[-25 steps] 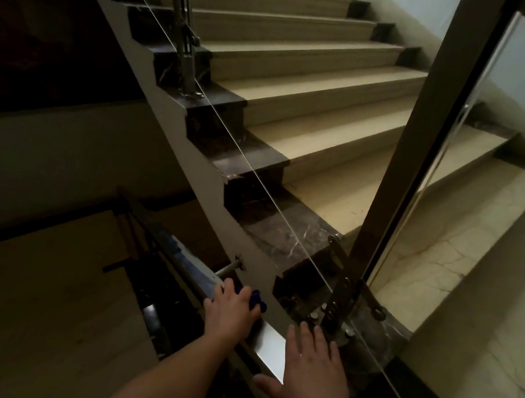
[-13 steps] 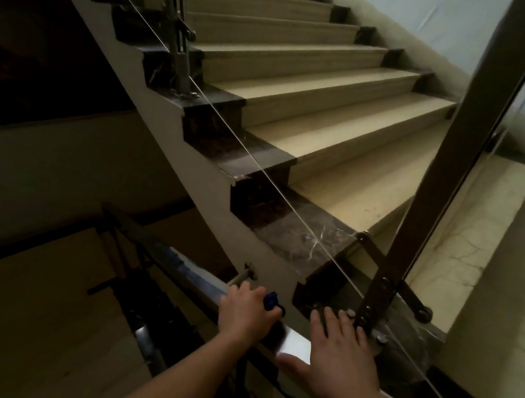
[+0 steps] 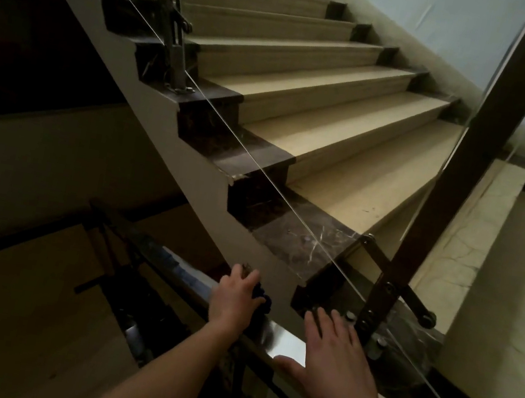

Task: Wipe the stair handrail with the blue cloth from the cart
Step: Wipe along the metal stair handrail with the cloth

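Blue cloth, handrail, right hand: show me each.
blue cloth (image 3: 264, 300), head view, its exposed bunched edge.
handrail (image 3: 286, 344), head view, shiny top face.
right hand (image 3: 335, 362), head view, back of hand.

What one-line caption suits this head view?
Left hand holds blue cloth on handrail; right hand spread open nearby.
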